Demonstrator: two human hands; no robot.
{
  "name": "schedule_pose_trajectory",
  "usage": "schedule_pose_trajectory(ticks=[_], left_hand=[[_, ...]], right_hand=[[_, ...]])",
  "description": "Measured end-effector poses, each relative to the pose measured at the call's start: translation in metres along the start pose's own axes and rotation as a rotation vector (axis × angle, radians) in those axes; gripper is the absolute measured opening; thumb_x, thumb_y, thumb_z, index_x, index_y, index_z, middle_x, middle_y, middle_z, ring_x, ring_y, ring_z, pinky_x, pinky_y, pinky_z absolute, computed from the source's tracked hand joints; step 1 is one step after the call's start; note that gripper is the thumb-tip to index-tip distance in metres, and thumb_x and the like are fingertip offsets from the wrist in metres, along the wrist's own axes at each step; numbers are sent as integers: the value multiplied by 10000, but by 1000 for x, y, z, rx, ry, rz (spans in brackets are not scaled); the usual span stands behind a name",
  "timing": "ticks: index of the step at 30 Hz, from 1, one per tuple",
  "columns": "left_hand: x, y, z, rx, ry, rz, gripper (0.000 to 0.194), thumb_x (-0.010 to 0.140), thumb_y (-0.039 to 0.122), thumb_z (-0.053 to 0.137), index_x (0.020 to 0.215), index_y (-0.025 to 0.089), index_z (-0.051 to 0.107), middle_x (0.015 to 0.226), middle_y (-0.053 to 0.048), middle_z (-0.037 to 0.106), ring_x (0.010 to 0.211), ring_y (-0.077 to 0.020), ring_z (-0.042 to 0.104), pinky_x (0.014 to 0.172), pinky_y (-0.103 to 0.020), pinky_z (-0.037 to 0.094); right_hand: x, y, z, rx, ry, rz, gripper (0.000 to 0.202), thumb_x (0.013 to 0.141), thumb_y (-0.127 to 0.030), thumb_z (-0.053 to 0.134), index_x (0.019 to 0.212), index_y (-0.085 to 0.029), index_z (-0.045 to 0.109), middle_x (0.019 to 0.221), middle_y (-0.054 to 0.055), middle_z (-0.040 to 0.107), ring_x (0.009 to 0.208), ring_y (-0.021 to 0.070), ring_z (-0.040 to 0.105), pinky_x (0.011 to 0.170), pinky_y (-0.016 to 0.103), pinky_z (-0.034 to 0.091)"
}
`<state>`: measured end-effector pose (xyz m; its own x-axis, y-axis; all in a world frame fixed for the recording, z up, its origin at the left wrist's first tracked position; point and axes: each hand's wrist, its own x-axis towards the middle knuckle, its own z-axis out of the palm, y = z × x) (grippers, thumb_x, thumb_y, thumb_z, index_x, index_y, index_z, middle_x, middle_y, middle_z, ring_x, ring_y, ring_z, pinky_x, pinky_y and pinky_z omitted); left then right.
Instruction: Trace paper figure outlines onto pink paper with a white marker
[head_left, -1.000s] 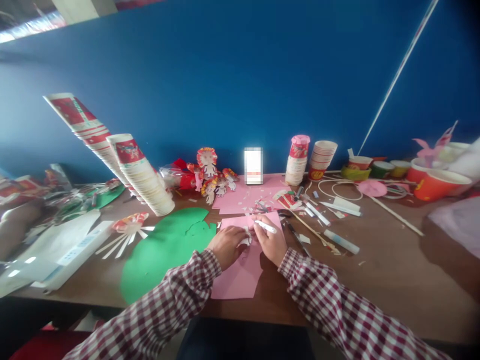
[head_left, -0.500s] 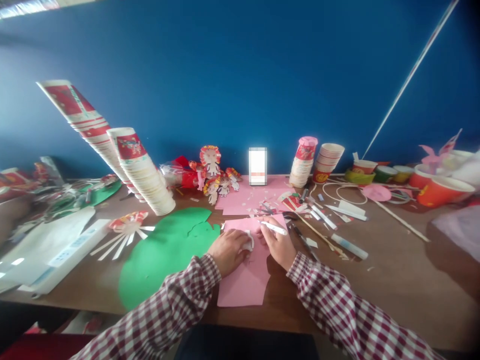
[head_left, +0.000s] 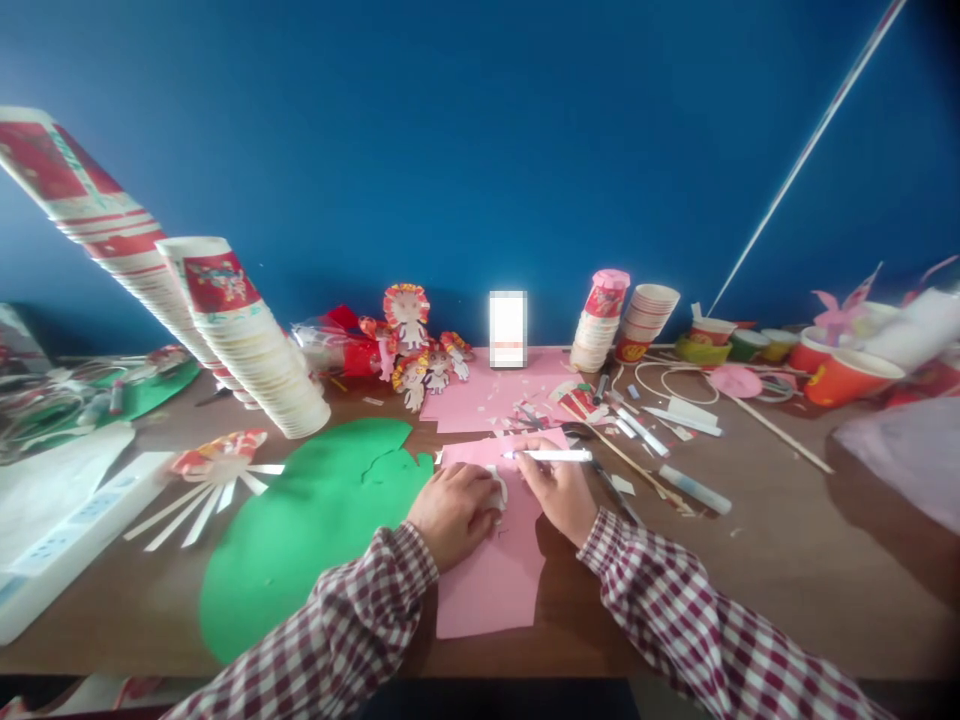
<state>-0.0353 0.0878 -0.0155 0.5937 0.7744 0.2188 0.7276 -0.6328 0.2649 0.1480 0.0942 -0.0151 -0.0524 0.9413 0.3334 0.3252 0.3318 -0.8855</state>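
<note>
My left hand (head_left: 459, 508) lies on the pink sheet (head_left: 487, 602), its bent fingers holding down a small white paper cutout (head_left: 498, 488). Most of that cutout is hidden under the fingers. In my right hand (head_left: 559, 492) is a white marker pen (head_left: 559, 456), gripped between thumb and fingers, its tip pointing left just above the far part of the pink sheet. I cannot tell whether the tip touches the paper. Short dark marks show on the sheet below the cutout.
Left of the sheet lies a large green paper (head_left: 300, 540), with a fringed paper piece (head_left: 217, 465) beyond it. Tall stacks of paper cups (head_left: 251, 345) lean at the left. Paper lion figures (head_left: 406, 315), scraps, pens (head_left: 697, 488) and orange cups (head_left: 851, 378) line the back and right.
The pen has swung to lie nearly level, its tip moved slightly left. My left hand stays on the cutout. The whole view has shifted a little.
</note>
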Motion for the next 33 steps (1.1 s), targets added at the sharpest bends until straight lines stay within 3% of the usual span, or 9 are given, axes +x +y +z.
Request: schedule_pose_trajectory(ticks=[11, 19, 33], left_hand=[[-1, -4, -4, -57, 18, 40, 273, 874, 265, 444, 1102, 226, 589, 1158, -57, 569, 1030, -210, 504, 892, -386, 419], [0, -8, 3, -101, 25, 30, 285, 793, 201, 530, 1071, 225, 588, 1111, -39, 599, 1032, -221, 493, 911, -399, 409], [0, -8, 0, -147, -11, -3, 213, 839, 217, 484, 1040, 225, 554, 1100, -45, 558, 1009, -221, 487, 893, -413, 413]], right_hand=[[0, 0, 3, 22, -33, 62, 177, 877, -328, 499, 884, -173, 583, 689, 17, 613, 566, 125, 548, 514, 222, 435], [4, -9, -6, 49, -54, 123, 136, 865, -305, 502, 851, -176, 543, 626, -19, 529, 504, 95, 477, 467, 206, 401], [13, 1, 6, -241, -101, 48, 146, 872, -306, 491, 779, -196, 511, 661, 12, 605, 611, 151, 578, 566, 245, 453]])
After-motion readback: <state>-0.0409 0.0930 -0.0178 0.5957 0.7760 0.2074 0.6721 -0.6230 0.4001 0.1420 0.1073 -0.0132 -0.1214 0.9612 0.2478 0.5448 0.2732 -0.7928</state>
